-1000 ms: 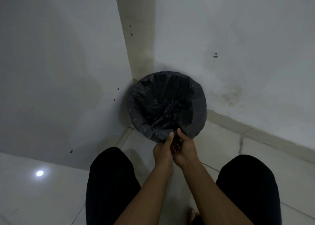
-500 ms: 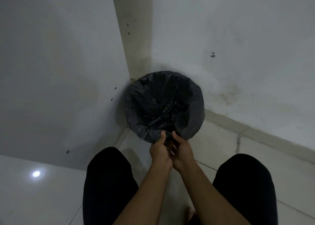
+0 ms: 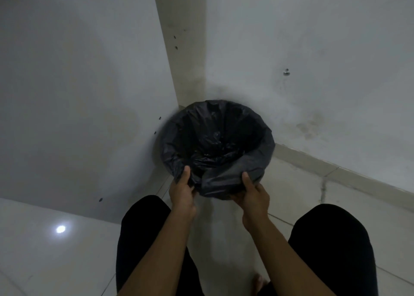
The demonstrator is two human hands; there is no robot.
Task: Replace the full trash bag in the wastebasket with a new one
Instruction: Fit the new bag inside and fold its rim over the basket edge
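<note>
Floor [image 3: 33, 251]: pale glossy tile, lower L; round light glare [image 3: 60, 229] on it.
L wall [image 3: 78, 94]: pale panel w/ a few small dark dots; meets beige column [image 3: 183, 49] at corner.
L knee [image 3: 143, 228]: dark trousers; person crouched facing corner.
Left hand [image 3: 182, 191]: at near-L rim of bag; thumb over top edge, fingers curled beneath, pinching the plastic.
Trash bag [image 3: 217, 143]: black, mouth open and round, set in the corner betw. L wall and R wall; edge turned outward all round; crumpled plastic inside, contents not discernible.
Wastebasket: own surface hidden under bag overhang.
Right hand [image 3: 254, 195]: at near-R rim; thumb on top of folded edge, fingers under, gripping the plastic. Hands apart, slack fold of bag betw. them.
Foot [image 3: 257, 283]: bare toes at bottom edge, betw. knees.
R knee [image 3: 331, 239]: dark trousers.
R wall [image 3: 336, 49]: pale, smudged beside bag; small screw or hole [image 3: 286, 72], can't tell which; skirting [image 3: 336, 172] along base.
</note>
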